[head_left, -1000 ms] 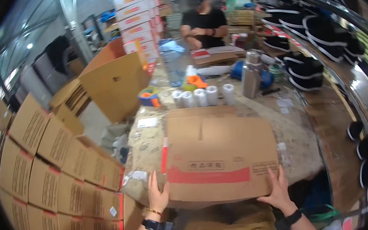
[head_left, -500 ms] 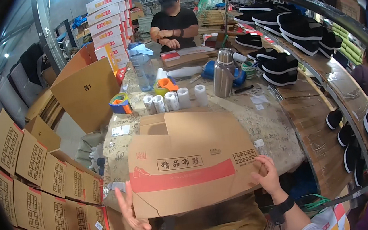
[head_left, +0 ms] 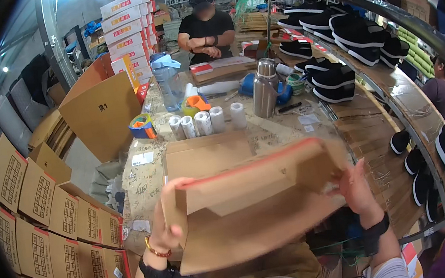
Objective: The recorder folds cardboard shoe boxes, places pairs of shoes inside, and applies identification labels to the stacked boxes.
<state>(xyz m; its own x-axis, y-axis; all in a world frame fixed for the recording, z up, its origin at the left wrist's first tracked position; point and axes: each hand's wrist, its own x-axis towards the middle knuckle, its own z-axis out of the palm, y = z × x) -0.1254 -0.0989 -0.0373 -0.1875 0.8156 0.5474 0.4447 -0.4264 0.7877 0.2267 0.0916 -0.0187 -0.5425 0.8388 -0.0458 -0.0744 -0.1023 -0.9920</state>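
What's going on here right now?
A person is handling an open cardboard box, its opening facing them. The left grip holds its left end; the right grip is at its right end, too blurred to tell whether it clasps. Beyond, white rolls and a steel bottle stand on the table.

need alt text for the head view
The left hand grips one end of an open cardboard box, the right hand at the other. White rolls and a metal flask stand on the table beyond; black shoes sit at right.
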